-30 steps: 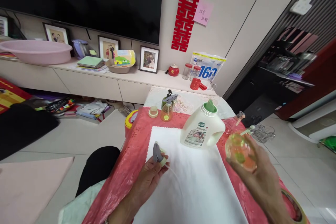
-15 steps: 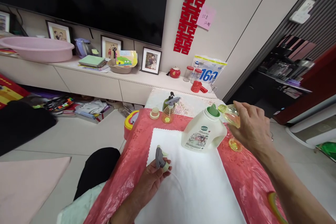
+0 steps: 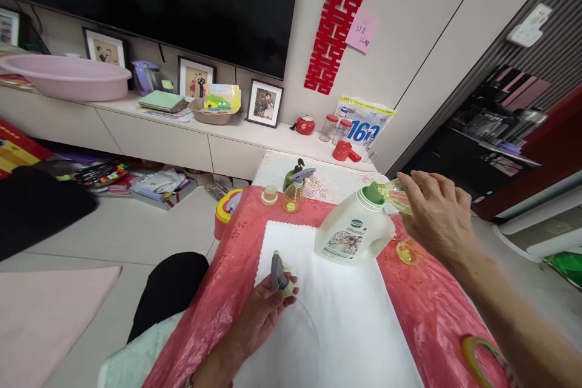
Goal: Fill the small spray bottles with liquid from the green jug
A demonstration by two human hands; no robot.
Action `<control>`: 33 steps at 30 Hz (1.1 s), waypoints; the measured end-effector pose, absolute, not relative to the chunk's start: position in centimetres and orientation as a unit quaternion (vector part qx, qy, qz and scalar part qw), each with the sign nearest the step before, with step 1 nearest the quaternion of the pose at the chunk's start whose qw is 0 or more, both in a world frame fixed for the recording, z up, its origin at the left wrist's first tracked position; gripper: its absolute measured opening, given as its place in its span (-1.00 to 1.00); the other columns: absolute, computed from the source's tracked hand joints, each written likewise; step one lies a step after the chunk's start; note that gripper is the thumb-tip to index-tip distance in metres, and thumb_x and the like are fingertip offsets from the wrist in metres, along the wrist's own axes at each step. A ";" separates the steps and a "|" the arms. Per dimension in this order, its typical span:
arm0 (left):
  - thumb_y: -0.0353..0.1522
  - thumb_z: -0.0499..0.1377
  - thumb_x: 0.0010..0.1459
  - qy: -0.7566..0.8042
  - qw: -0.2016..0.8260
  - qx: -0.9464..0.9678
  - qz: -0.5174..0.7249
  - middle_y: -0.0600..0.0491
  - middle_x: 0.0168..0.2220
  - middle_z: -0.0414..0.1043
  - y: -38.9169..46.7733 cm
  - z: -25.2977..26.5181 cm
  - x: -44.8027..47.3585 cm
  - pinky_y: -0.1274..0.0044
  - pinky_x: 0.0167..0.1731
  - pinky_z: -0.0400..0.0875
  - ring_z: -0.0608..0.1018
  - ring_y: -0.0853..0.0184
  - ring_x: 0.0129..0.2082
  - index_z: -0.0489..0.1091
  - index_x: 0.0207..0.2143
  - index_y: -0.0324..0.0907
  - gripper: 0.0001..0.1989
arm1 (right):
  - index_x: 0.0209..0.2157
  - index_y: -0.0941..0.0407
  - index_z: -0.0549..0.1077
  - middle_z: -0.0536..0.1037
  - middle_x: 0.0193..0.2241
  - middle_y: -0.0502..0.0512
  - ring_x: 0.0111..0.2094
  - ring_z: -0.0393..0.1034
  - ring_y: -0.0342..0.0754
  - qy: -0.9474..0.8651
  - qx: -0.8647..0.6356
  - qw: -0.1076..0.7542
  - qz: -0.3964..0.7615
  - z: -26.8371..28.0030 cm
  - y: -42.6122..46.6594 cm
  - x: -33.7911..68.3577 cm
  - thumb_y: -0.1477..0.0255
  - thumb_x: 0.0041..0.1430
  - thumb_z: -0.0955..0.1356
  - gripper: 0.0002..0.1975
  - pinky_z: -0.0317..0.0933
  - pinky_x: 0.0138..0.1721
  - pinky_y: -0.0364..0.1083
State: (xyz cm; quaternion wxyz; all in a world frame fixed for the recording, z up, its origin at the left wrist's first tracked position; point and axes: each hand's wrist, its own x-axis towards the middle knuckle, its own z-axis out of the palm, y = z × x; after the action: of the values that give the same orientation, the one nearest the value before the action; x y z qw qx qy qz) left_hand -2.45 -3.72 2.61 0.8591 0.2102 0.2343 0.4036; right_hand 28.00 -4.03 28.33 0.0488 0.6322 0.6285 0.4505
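Of the two hands, the left hand (image 3: 269,310) comes in low from the near edge, palm turned up, fingers and thumb pinched around a grey spray head (image 3: 276,274); its thin tube (image 3: 312,319) curves away over the white mat (image 3: 327,321). The right hand (image 3: 439,212) reaches forward with the forearm slanting in from the lower right, wrist bent and back of the hand up, gripping a small clear bottle (image 3: 396,196). That bottle is tipped nearly flat, its neck at the green spout (image 3: 373,193) of the white jug (image 3: 346,240); whether they touch is hard to tell. The right fingers cover much of the bottle.

The jug stands upright at the mat's far right, between the two hands. Beyond the mat, on the red-covered counter (image 3: 448,309), are a pale cap (image 3: 269,195) and an amber spray bottle (image 3: 292,200), with a dark green bottle (image 3: 289,179) behind. A roll of tape (image 3: 473,359) lies near the right forearm.
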 end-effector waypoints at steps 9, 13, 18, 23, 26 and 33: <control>-0.25 0.56 -0.15 0.239 0.856 0.213 0.406 -0.01 -0.12 0.59 -3.8 2.3 -2.5 0.47 -0.10 0.44 0.58 0.30 -0.18 0.60 -0.16 -0.12 -0.54 | 0.20 0.13 0.37 0.30 0.17 0.21 0.16 0.15 0.17 0.649 0.604 0.065 0.459 28.9 -3.6 28.0 0.55 0.16 0.31 -0.46 0.08 -0.04 0.09; -0.25 0.57 -0.16 0.238 0.857 0.211 0.406 -0.01 -0.11 0.59 -3.8 2.2 -2.5 0.47 -0.10 0.44 0.58 0.28 -0.16 0.61 -0.16 -0.12 -0.54 | 0.21 0.12 0.37 0.30 0.18 0.21 0.19 0.15 0.17 0.648 0.604 0.074 0.459 29.1 -3.5 27.8 0.58 0.17 0.30 -0.45 0.08 -0.01 0.11; -0.24 0.56 -0.15 0.237 0.857 0.214 0.404 0.01 -0.11 0.59 -3.8 2.1 -2.5 0.47 -0.09 0.44 0.57 0.30 -0.15 0.61 -0.16 -0.10 -0.55 | 0.22 0.11 0.35 0.29 0.20 0.22 0.21 0.12 0.18 0.655 0.599 0.083 0.453 29.3 -3.4 27.7 0.61 0.16 0.31 -0.43 0.05 0.05 0.14; -0.24 0.56 -0.15 0.239 0.856 0.216 0.405 0.01 -0.12 0.59 -3.8 2.3 -2.4 0.47 -0.10 0.44 0.58 0.30 -0.16 0.61 -0.17 -0.10 -0.55 | 0.22 0.07 0.35 0.28 0.20 0.19 0.23 0.10 0.15 0.652 0.595 0.100 0.459 29.5 -3.3 27.6 0.63 0.21 0.31 -0.45 0.04 0.05 0.14; -0.25 0.57 -0.15 0.241 0.854 0.215 0.408 -0.01 -0.12 0.58 -3.8 2.3 -2.4 0.47 -0.10 0.44 0.57 0.28 -0.16 0.61 -0.18 -0.11 -0.56 | 0.22 0.07 0.35 0.28 0.21 0.19 0.24 0.09 0.15 0.653 0.592 0.106 0.460 29.6 -3.3 27.5 0.64 0.24 0.31 -0.47 0.03 0.08 0.15; -0.26 0.56 -0.13 0.237 0.855 0.216 0.407 -0.02 -0.10 0.58 -3.8 2.3 -2.5 0.45 -0.08 0.43 0.57 0.26 -0.14 0.61 -0.16 -0.12 -0.56 | 0.22 0.07 0.34 0.26 0.23 0.21 0.25 0.08 0.17 0.667 0.578 0.106 0.458 29.8 -3.1 27.7 0.68 0.21 0.29 -0.44 0.01 0.13 0.18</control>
State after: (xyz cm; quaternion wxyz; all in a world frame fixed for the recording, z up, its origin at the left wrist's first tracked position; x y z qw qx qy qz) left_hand -2.46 -3.85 2.29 0.8551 0.2161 0.2373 0.4072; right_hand 27.69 -3.12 29.82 0.1057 0.5780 0.6670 0.4582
